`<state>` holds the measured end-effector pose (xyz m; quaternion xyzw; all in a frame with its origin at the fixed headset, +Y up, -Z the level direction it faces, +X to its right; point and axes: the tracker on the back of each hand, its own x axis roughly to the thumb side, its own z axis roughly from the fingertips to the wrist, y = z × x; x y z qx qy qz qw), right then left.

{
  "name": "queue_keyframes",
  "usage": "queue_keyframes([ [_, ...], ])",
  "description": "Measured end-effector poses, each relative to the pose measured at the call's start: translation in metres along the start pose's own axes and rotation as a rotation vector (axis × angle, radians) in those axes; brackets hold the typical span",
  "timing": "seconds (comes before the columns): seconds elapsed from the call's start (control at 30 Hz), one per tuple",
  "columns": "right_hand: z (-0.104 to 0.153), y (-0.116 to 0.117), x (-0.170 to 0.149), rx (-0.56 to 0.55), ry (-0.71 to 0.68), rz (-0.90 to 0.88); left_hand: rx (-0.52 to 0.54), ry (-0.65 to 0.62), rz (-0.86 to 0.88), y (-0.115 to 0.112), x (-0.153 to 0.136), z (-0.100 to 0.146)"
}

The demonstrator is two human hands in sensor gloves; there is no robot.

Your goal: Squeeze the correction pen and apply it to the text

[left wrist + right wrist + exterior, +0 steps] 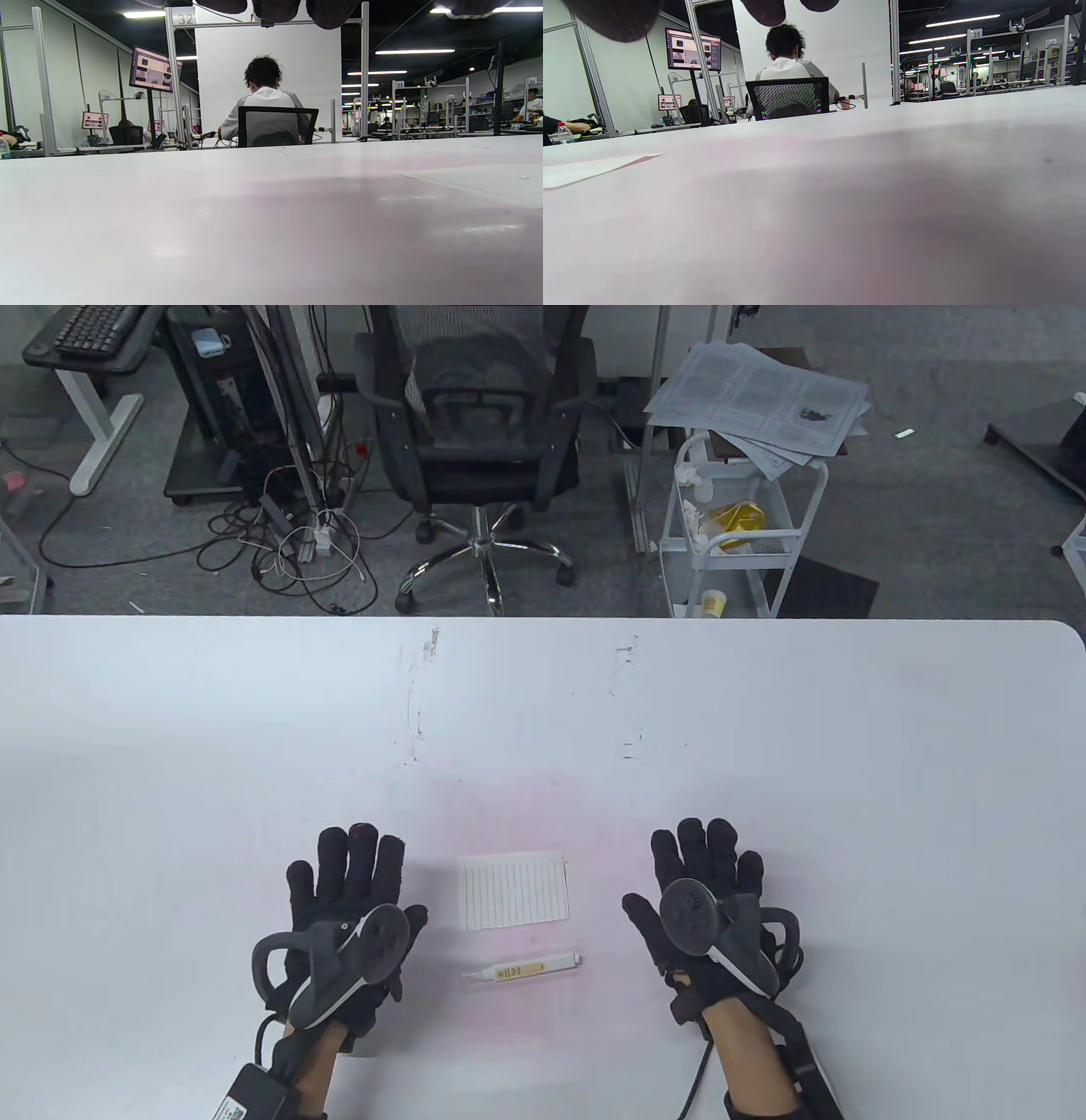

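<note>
Near the table's front edge, the left hand and the right hand lie palm-down on the white top, fingers stretched forward and only slightly apart, holding nothing. Between them, a little closer to the front edge than the fingertips, the correction pen lies on its side, well apart from both hands, and whether it is capped is too small to tell. Just beyond the pen, not touching it, sits the lined paper carrying the text; no white patch shows on it. By these signs the job has not begun: picking up the pen, squeezing it and dabbing the text all remain. Past the table's far edge stand an office chair and a cart.
</note>
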<state>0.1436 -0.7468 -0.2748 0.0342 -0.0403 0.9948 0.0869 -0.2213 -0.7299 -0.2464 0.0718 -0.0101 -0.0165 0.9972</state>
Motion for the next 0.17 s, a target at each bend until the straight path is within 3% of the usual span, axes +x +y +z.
queue_keyframes([
  [0.17, 0.0009, -0.0013, 0.0029, -0.004, -0.008, -0.009, 0.002, 0.001, 0.001, -0.0001, -0.0002, 0.0],
])
